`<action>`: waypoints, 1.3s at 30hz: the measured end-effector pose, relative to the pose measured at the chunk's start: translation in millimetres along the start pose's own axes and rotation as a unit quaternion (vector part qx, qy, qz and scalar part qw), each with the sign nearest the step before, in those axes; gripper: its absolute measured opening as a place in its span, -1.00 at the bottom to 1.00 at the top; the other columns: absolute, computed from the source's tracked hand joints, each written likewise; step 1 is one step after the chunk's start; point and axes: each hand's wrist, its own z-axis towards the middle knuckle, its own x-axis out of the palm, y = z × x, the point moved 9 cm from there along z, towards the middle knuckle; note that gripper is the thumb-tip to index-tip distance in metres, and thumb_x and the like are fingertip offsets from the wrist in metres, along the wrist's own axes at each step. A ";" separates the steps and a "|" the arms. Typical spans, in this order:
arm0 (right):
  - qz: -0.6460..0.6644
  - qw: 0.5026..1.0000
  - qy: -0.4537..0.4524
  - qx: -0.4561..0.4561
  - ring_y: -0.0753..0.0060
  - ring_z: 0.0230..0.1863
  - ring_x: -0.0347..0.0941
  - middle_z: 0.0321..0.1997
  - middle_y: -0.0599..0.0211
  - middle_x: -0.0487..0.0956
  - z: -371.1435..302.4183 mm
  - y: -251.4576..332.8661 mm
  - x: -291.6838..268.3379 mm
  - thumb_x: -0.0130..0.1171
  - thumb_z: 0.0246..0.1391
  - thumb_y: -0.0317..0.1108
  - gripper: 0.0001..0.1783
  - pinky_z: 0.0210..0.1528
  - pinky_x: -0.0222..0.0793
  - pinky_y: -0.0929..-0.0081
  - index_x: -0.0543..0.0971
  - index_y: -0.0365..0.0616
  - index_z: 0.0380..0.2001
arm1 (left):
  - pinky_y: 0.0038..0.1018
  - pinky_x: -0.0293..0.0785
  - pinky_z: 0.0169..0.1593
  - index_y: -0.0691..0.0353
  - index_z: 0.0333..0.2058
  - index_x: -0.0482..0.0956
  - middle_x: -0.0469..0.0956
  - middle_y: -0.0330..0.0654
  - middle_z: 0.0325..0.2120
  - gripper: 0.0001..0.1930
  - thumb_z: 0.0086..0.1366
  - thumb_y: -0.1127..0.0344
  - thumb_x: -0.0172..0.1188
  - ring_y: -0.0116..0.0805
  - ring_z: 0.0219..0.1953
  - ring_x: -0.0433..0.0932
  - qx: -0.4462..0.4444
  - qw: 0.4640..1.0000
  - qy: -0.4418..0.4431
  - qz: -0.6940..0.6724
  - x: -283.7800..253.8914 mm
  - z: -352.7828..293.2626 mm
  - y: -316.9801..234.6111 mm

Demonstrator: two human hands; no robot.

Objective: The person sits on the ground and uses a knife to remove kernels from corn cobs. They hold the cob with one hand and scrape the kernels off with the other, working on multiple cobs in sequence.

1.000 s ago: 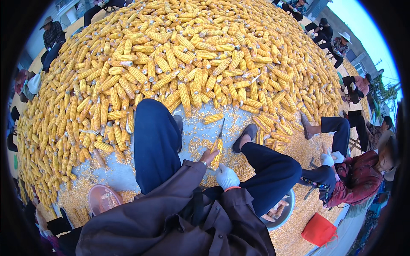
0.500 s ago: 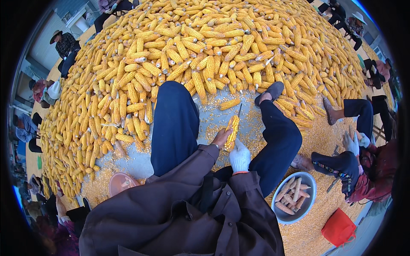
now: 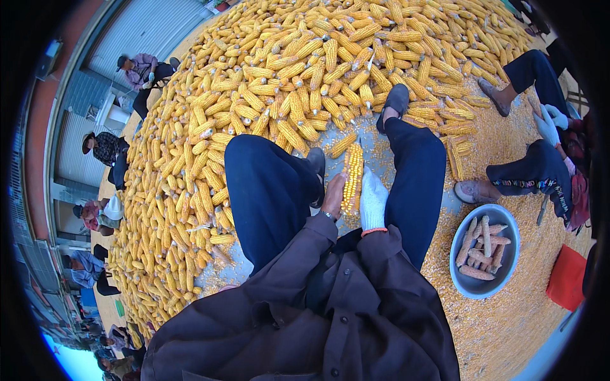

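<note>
A yellow ear of corn (image 3: 353,180) stands nearly upright between my hands, with rows of kernels facing up and some gaps low on it. My bare left hand (image 3: 334,194) is closed around its left side. My right hand (image 3: 373,202), in a white glove with an orange cuff, presses along its right side; the fingertips are partly hidden. Just beyond the ear's tip a thin dark point shows, too small to make out fully. A single ear (image 3: 343,145) lies on the grey floor between my feet.
A large heap of corn ears (image 3: 279,82) rises ahead and to the left. Loose kernels (image 3: 438,298) cover the floor. At my right stands a grey basin (image 3: 515,244) holding several bare cobs (image 3: 475,247), near a red cloth-like item (image 3: 566,277). Other people sit around the heap; one is close at right.
My view has turned, so the basin appears farther right. The ear has tipped from slanting to nearly upright, and my gloved hand has moved up along its side.
</note>
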 end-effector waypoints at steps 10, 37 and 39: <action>0.092 0.985 -0.061 0.131 0.49 -0.31 0.46 -0.26 0.32 0.55 4.2 -7.7 -7.9 0.07 0.23 -0.06 -0.54 -0.24 0.41 0.49 0.54 -0.31 -0.13 | -0.59 0.28 0.01 0.32 -0.01 0.38 0.42 -0.27 -0.16 -0.60 0.43 0.08 -0.08 -0.58 -0.09 0.35 0.039 0.986 0.038 0.157 3.9 -10.8 12.4; -0.259 0.962 0.014 0.081 0.34 0.04 0.46 0.04 0.10 0.54 20.4 -44.3 -1.3 0.02 0.25 -0.25 -0.58 0.09 0.31 0.50 0.47 -0.33 0.05 | -0.51 0.30 -0.03 0.37 -0.08 0.47 0.49 -0.24 -0.23 -0.48 0.43 -0.06 -0.15 -0.49 -0.15 0.41 -0.033 0.990 -0.055 0.129 -34.1 21.4 52.1; -0.262 0.961 0.012 0.085 0.35 0.05 0.45 0.06 0.11 0.53 21.8 -43.0 2.8 0.01 0.26 -0.27 -0.59 0.10 0.30 0.51 0.46 -0.33 0.07 | -0.51 0.34 -0.09 0.36 -0.13 0.49 0.50 -0.26 -0.29 -0.49 0.44 -0.04 -0.16 -0.51 -0.21 0.43 -0.042 0.992 -0.088 0.081 -37.9 25.3 56.2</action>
